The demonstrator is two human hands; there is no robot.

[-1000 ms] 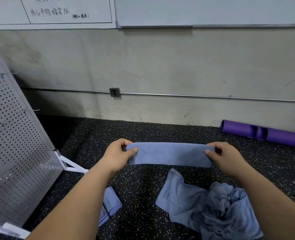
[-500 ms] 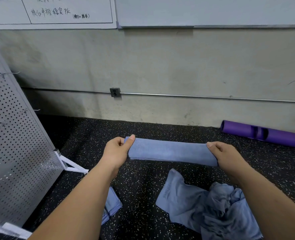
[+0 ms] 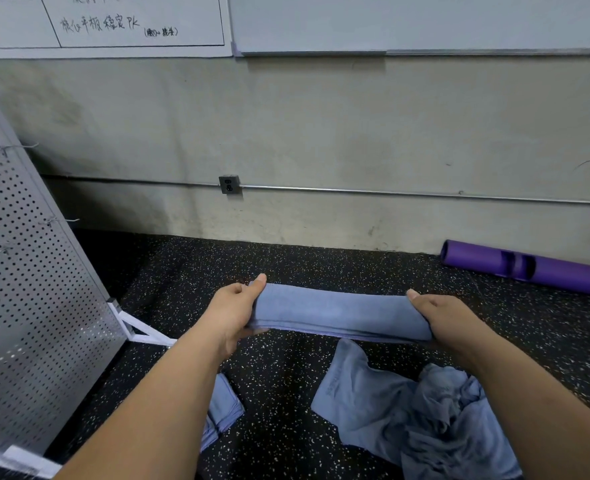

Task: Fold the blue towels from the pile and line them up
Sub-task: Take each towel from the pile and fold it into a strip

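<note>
Speckled floor [image 3: 286, 393] below: a folded towel [image 3: 338, 311] stretches in the air between both hands, left hand [image 3: 232, 311] and right hand [image 3: 447, 318] each pinching an end; the pile [image 3: 425, 417] lies beneath.

left hand [image 3: 232, 315]: pinches folded towel [image 3: 338, 313] end, thumb on top | right hand [image 3: 449, 318]: grips other end, thumb on top

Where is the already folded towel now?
Head view, lower left: the folded towel lies on the floor, partly hidden behind the left forearm, between the perforated panel and the crumpled pile.
</note>
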